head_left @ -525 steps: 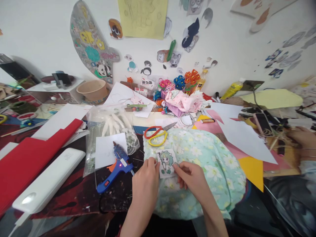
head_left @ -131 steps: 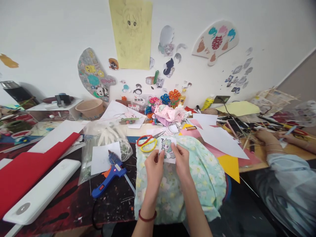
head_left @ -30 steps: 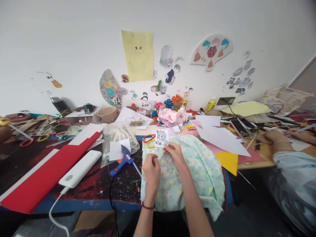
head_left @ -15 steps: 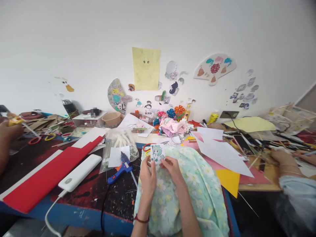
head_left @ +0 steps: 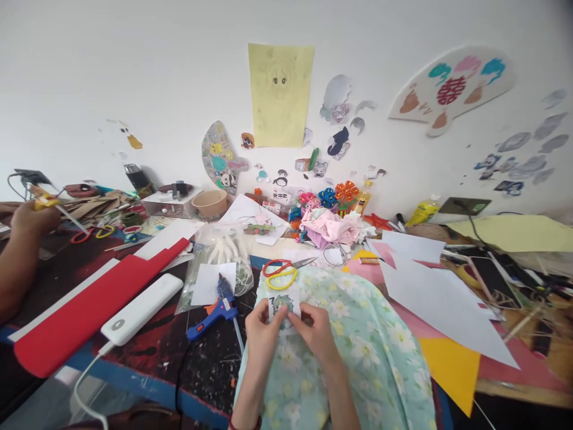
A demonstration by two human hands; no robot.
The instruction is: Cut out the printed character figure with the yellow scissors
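A small white paper card (head_left: 285,301) with a green-haired cartoon figure is held over a pale green floral cloth (head_left: 358,334). My left hand (head_left: 264,325) pinches its left side, the thumb lying over the picture. At the card's right edge, my right hand (head_left: 316,328) grips with thumb and fingers, and both thumbs nearly meet. Just beyond the card lie scissors (head_left: 282,273) with red and yellow handles. A blue glue gun (head_left: 219,310) rests left of my hands, its tip over a white paper square (head_left: 203,285).
On the left are a white power strip (head_left: 143,310), a long red sheet (head_left: 98,310) and another person's hand (head_left: 38,218) on a yellow glue gun. White sheets (head_left: 447,307) and orange paper (head_left: 452,370) lie right. Flowers and a bowl (head_left: 210,204) stand near the wall.
The view has shifted. The card is lower and closer to me, and my left thumb now covers more of the picture. The scissors show fully beyond the card.
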